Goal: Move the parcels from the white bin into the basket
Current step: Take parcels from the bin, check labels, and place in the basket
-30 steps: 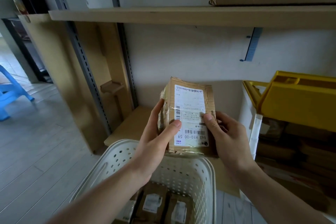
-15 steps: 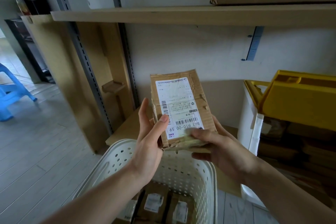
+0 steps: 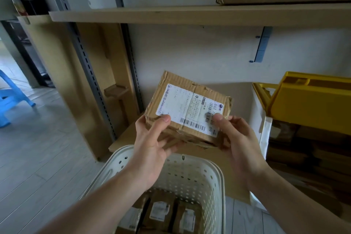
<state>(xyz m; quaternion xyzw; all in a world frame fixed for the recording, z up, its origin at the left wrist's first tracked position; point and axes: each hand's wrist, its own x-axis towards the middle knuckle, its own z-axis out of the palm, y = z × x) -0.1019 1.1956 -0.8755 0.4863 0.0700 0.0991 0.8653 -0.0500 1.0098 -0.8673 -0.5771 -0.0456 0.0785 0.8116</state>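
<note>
you have the cardboard parcel up in both hands, held in the air just above the far rim of the white basket, label side facing you. your left hand pinches its near left corner, thumb on the label face and fingers curled beneath; your right hand pinches the near right corner the same way. neither grip is loose, and the parcel is tilted with its far edge higher.

this reads as the carry step: the parcel is out of the white bin at your right and not yet in the basket. several other parcels lie packed on the basket floor below your wrists.

the next move calls for lowering it down and toward you, past the rim, and setting it flat on those parcels or in a gap beside them. the box looks crushed and torn along its near edge, though shadow there makes that hard to judge, so support it from below rather than squeezing the corners.
</note>
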